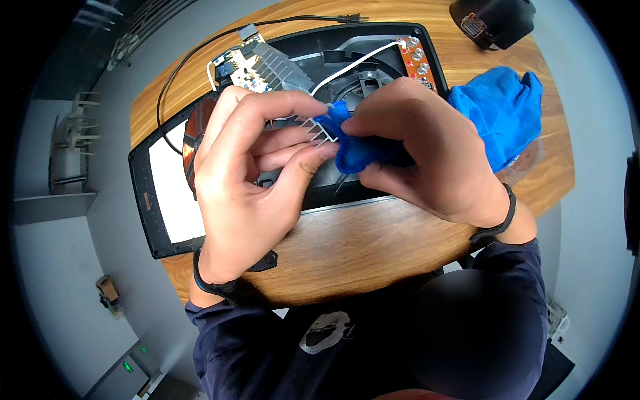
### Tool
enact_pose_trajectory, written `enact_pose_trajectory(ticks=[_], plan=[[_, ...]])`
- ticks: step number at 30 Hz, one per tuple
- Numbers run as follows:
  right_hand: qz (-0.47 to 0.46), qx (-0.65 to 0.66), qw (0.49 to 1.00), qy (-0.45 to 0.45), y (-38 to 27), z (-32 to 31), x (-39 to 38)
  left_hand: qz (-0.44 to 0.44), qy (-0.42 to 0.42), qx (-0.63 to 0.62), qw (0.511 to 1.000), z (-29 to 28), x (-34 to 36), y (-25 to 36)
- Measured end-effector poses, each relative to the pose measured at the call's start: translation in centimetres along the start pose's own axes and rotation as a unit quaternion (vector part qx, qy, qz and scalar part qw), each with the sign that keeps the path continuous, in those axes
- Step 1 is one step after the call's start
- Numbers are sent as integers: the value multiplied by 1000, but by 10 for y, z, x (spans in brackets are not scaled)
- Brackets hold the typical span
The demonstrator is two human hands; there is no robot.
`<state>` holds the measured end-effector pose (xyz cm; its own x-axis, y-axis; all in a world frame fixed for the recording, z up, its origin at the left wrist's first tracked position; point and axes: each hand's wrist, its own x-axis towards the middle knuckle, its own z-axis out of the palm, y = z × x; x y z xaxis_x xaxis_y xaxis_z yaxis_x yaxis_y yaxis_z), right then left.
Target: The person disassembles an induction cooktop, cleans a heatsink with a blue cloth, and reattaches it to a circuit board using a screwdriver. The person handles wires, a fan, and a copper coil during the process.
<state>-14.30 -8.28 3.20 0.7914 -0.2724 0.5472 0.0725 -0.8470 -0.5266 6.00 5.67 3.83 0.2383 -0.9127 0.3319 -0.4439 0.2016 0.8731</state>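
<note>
Between the thumb and fingers of my left hand (247,160) is a small finned metal heat sink (325,131), its fins pointing left. My right hand (427,147) pinches a dark blue cloth (357,155), which is pressed against the heat sink's right side. Both hands are above an open black appliance casing (320,207). Beyond my left hand lies a circuit board (248,72) with a larger grey finned heat sink (283,67). A copper coil (199,137) shows partly behind my left hand.
An orange circuit board (417,61) with a white cable sits at the casing's far right. More blue cloth (503,110) lies to the right; any link to the held cloth is hidden. A black power cord (193,57) and a black object (493,23) are on the wooden table (373,247).
</note>
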Motion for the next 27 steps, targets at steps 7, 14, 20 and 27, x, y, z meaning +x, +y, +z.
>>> enact_pose_trajectory(ticks=[7, 14, 20, 27], plan=[[70, -126, 990, -5, -1, -4, 3, 53, 74, -103, 991, -5, -1, -3], [96, -239, 965, -42, 12, -47, 5, 96, 50, -5, 994, -18, 2, 13], [136, -439, 880, 117, 48, -133, -19, 43, -83, 149, 984, -17, -4, 13], [206, -400, 893, 20, 18, -91, -9, 54, -169, 157, 972, -6, -9, 3]])
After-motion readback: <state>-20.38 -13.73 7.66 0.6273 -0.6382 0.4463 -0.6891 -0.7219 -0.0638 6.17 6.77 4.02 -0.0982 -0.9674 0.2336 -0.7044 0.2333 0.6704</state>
